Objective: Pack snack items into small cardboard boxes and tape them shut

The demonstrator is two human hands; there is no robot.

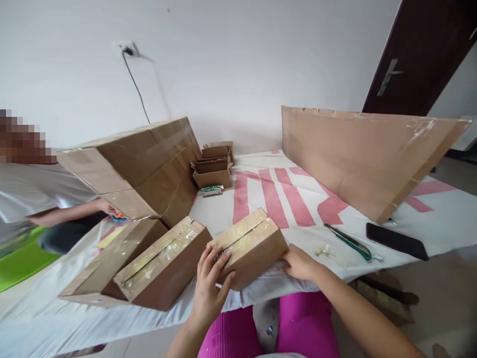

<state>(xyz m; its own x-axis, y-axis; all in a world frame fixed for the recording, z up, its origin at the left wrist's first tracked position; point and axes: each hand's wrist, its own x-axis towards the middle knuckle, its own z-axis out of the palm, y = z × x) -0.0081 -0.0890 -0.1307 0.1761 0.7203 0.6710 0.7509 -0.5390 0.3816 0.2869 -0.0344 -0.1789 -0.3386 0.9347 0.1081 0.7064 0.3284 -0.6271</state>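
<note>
The bare left hand (210, 286) has slim, tapering fingers and a narrow wrist, running into a smooth, uncovered left forearm (188, 330). The bare right hand (300, 263) shows mostly its rounded back, its fingertips hidden; the right forearm (357, 306), also uncovered, widens evenly from the wrist toward the lower edge of the view. On the legs are bright magenta, close-fitting stretch-fabric trousers (305, 325), vivid and nearly uniform in colour. Fine lengthwise ribs show in the cloth over the left thigh, while the right thigh looks smoother. A pale greyish-white strip of cloth (283, 355) shows at the bottom edge.
</note>
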